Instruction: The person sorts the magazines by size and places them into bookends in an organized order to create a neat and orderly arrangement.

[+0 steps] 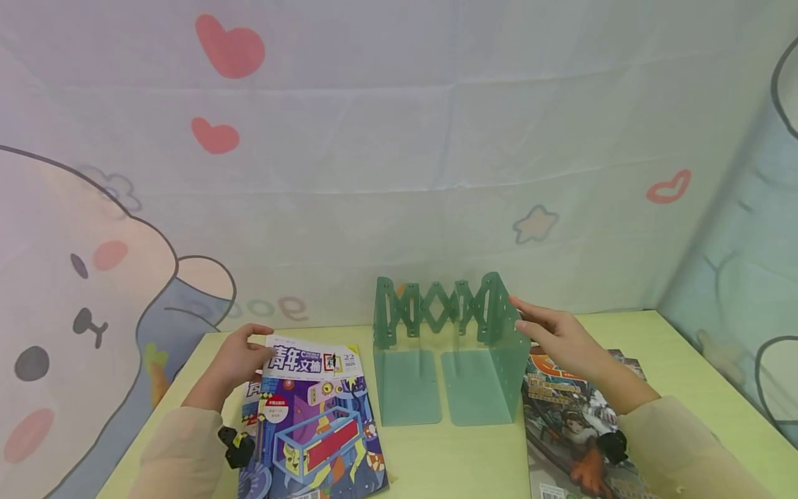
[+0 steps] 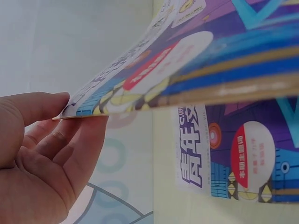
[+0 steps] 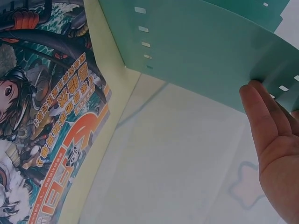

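Note:
My left hand (image 1: 240,360) pinches the upper left corner of a purple-covered magazine (image 1: 314,416), thumb above and fingers beneath. In the left wrist view this magazine (image 2: 196,70) is lifted and bends upward, over a similar magazine (image 2: 243,158) lying on the table. Centre stage is a green expandable book stand (image 1: 508,346) with a folding lattice back and two base plates. With its fingers straight, my right hand (image 1: 564,339) touches the outer face of the stand's right side panel (image 3: 196,51). Below that hand lies a magazine with an illustrated cover (image 1: 561,416).
The pale yellow table (image 1: 455,457) carries everything. Under the illustrated magazine, the edge of another magazine (image 1: 632,364) shows at the right. A printed cloth (image 1: 399,138) with hearts and a cartoon animal hangs close behind the book stand.

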Demonstrator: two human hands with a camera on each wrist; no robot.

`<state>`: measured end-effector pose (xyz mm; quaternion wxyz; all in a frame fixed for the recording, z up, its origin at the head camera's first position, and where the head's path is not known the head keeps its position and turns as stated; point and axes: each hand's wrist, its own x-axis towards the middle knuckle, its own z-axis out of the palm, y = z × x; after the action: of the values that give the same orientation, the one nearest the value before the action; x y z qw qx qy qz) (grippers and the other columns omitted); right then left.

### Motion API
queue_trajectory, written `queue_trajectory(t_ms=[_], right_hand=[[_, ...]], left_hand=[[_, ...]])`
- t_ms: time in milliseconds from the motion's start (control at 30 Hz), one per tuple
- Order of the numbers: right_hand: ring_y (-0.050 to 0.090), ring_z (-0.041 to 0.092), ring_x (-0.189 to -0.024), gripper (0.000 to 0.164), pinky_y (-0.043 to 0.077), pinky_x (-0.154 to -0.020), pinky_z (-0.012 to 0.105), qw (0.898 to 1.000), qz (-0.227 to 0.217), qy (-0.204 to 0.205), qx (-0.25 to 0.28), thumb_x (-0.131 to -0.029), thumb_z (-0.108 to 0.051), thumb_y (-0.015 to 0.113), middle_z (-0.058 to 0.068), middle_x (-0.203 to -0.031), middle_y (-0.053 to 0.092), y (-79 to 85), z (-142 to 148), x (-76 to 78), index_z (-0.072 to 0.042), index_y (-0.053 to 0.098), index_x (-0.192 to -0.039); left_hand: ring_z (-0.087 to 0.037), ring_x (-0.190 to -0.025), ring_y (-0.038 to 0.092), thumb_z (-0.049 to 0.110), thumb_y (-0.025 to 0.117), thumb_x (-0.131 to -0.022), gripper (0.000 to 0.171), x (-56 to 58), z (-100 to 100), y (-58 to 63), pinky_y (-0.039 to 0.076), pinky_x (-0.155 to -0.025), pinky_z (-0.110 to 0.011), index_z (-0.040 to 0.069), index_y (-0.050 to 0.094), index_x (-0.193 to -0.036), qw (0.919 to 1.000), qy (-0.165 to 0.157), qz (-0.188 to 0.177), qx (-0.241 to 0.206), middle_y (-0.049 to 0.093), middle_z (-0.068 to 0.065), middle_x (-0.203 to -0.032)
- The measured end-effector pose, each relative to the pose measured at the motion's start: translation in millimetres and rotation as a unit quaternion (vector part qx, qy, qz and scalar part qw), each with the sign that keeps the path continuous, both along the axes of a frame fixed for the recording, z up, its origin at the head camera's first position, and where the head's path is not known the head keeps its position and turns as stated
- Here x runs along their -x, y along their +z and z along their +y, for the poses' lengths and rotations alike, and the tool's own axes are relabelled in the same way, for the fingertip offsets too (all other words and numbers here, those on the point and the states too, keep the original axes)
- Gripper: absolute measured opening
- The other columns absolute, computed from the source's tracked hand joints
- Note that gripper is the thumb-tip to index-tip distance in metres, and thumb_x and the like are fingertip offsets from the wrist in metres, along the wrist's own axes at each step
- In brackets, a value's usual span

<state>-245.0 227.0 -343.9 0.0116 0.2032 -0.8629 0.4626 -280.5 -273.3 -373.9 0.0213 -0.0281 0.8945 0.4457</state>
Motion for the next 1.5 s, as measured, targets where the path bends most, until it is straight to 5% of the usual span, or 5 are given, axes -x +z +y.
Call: queue_trajectory(t_ms=[1500], right_hand=[[0.045,0.044,-0.126,0.057,0.055,-0.084,0.043,1.000,-0.009,-0.010,-0.003,-0.099,-0.032,0.047,0.023,-0.150,0.031,-1.6,-1.1,3.9,-0.011,0.029,-0.149]], left_hand=[[-0.024,-0.084,0.070,0.014,0.054,-0.095,0.048,-31.8,9.0,39.3,0.059,-0.066,-0.038,-0.001,0.039,-0.138,0.9979,-0.039,0.041,-0.031,0.064,-0.028,-0.111]])
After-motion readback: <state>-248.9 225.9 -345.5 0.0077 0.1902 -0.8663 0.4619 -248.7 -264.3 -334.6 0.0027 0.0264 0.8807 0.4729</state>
